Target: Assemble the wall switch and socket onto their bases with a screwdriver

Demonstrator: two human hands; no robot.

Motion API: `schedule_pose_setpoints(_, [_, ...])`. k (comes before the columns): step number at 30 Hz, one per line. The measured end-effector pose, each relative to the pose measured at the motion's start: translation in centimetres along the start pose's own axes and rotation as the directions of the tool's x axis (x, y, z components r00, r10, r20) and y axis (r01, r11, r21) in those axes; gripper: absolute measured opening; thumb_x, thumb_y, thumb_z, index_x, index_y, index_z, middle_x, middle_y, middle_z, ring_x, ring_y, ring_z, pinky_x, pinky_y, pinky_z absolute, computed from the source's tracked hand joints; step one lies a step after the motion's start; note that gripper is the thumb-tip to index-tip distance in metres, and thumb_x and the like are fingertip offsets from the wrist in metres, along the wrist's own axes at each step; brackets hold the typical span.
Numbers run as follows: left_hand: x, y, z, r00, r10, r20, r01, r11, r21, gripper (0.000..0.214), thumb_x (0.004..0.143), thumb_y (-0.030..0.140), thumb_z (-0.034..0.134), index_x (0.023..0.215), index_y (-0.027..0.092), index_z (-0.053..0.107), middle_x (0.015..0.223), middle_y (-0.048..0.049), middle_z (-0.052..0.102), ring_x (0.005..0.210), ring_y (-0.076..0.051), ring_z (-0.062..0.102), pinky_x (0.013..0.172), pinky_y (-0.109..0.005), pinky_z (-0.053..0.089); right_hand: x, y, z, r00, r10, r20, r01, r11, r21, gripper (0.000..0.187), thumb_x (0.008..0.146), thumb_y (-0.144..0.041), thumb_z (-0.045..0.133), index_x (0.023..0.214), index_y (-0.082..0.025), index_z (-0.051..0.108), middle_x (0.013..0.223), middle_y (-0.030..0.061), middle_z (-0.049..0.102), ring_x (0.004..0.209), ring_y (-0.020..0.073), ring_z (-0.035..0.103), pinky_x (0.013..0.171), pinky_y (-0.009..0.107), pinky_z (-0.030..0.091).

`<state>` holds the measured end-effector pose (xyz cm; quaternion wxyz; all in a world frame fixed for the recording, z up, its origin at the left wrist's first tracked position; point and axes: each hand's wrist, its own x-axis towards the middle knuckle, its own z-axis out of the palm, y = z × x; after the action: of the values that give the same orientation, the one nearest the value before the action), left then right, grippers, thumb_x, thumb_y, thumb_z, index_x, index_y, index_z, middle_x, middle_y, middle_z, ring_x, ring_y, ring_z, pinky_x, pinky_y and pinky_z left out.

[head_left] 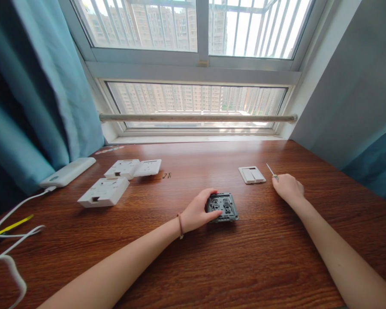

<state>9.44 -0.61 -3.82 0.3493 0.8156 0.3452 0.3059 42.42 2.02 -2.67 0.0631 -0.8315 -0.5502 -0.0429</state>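
Note:
My left hand (201, 210) grips the left side of a dark grey switch base (227, 208), thumb along its near edge and fingers at the far edge. The base's inner mechanism faces up, just above or on the tabletop. Over to the right, my right hand (288, 187) is closed around the handle of a screwdriver (269, 169), whose thin shaft points away toward the window. Most of the handle is hidden in the fist. Between the two hands, farther back, lies a white switch panel (251, 175) with rocker keys.
At the left stand two white boxes (104, 192), with a white socket panel (148, 167) touching the rear one. Several small screws (167, 175) lie beside it. A white power strip (68, 171) with a cable (11, 214) sits by the blue curtain (45, 77). The window backs the wooden table (193, 266).

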Motion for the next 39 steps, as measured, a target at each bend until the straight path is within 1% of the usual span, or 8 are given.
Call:
schedule_pose_setpoints(9, [-0.1, 0.0, 0.0, 1.000, 0.011, 0.007, -0.011, 1.000, -0.010, 0.055, 0.071, 0.035, 0.064, 0.119, 0.017, 0.044, 0.119, -0.0121, 0.050, 0.111, -0.024, 0.048, 0.098, -0.038, 0.037, 0.3, 0.2, 1.0, 0.998, 0.030, 0.062, -0.027, 0.998, -0.049, 0.038, 0.083, -0.034, 0.037, 0.095, -0.013, 0.067, 0.095, 0.0180, 0.063, 0.087, 0.0318, 0.062, 0.066, 0.038, 0.047])
schedule_pose_setpoints(20, [0.1, 0.0, -0.1, 0.992, 0.092, 0.091, -0.109, 0.972, 0.208, 0.092, 0.050, 0.057, 0.071, 0.125, 0.016, 0.038, 0.125, -0.0153, 0.042, 0.123, -0.033, 0.027, 0.105, -0.050, 0.020, 0.5, 0.5, 1.2, 0.997, 0.042, 0.065, -0.039, 0.998, -0.059, 0.040, 0.082, -0.041, 0.040, 0.096, -0.015, 0.066, 0.094, 0.0182, 0.061, 0.087, 0.0319, 0.061, 0.067, 0.040, 0.047])
schedule_pose_setpoints(25, [0.0, -0.4, 0.3, 0.992, 0.079, 0.097, -0.104, 0.953, 0.284, 0.102, 0.045, 0.059, 0.072, 0.129, 0.015, 0.033, 0.126, -0.0165, 0.039, 0.121, -0.034, 0.027, 0.104, -0.051, 0.019, 0.1, 0.6, 0.7, 0.999, 0.030, 0.019, -0.028, 0.997, -0.069, 0.044, 0.080, -0.045, 0.045, 0.101, -0.010, 0.062, 0.097, 0.0215, 0.058, 0.090, 0.0355, 0.057, 0.068, 0.043, 0.046])
schedule_pose_setpoints(28, [0.0, -0.1, 0.2, 0.991, 0.094, 0.092, -0.116, 0.950, 0.288, 0.098, 0.047, 0.052, 0.073, 0.128, 0.016, 0.032, 0.123, -0.0145, 0.041, 0.116, -0.032, 0.032, 0.103, -0.049, 0.021, -0.7, -0.4, 0.1, 0.989, -0.053, -0.137, 0.051, 0.999, -0.018, 0.046, 0.080, -0.042, 0.048, 0.108, -0.007, 0.057, 0.104, 0.0239, 0.054, 0.100, 0.0394, 0.050, 0.076, 0.048, 0.043])
schedule_pose_setpoints(31, [0.0, 0.3, 0.0, 0.992, 0.097, 0.077, -0.114, 0.959, 0.258, 0.091, 0.051, 0.046, 0.073, 0.127, 0.018, 0.033, 0.120, -0.0121, 0.043, 0.111, -0.030, 0.037, 0.100, -0.048, 0.026, -3.0, -3.0, -0.6, 0.882, -0.343, -0.324, 0.420, 0.884, 0.208, 0.039, 0.082, -0.036, 0.049, 0.112, -0.012, 0.055, 0.109, 0.0179, 0.054, 0.106, 0.0334, 0.046, 0.089, 0.048, 0.037])
schedule_pose_setpoints(33, [-0.1, 0.5, -0.1, 0.993, 0.095, 0.064, -0.107, 0.965, 0.241, 0.089, 0.052, 0.043, 0.073, 0.127, 0.019, 0.032, 0.119, -0.0115, 0.043, 0.110, -0.029, 0.038, 0.099, -0.047, 0.028, -5.4, -5.2, -1.0, 0.734, -0.594, -0.329, 0.678, 0.608, 0.414, 0.041, 0.080, -0.036, 0.053, 0.118, -0.018, 0.049, 0.113, 0.0123, 0.054, 0.108, 0.0274, 0.046, 0.094, 0.043, 0.036])
schedule_pose_setpoints(36, [-0.2, 0.7, -0.1, 0.993, 0.116, 0.039, -0.121, 0.966, 0.228, 0.089, 0.053, 0.040, 0.073, 0.128, 0.018, 0.030, 0.120, -0.0115, 0.042, 0.111, -0.028, 0.038, 0.099, -0.045, 0.030, -8.7, -7.8, -1.3, 0.492, -0.830, -0.263, 0.758, 0.261, 0.598, 0.073, 0.071, -0.039, 0.065, 0.133, -0.022, 0.030, 0.130, 0.0106, 0.041, 0.121, 0.0250, 0.036, 0.101, 0.040, 0.033])
schedule_pose_setpoints(39, [-0.4, 1.1, -0.1, 0.987, 0.162, 0.014, -0.160, 0.957, 0.240, 0.090, 0.053, 0.039, 0.072, 0.128, 0.019, 0.027, 0.119, -0.0110, 0.042, 0.111, -0.028, 0.038, 0.100, -0.045, 0.030, -10.2, -8.6, -1.3, 0.426, -0.868, -0.255, 0.736, 0.168, 0.656, 0.087, 0.066, -0.035, 0.071, 0.137, -0.020, 0.023, 0.136, 0.0112, 0.033, 0.126, 0.0249, 0.029, 0.105, 0.040, 0.028])
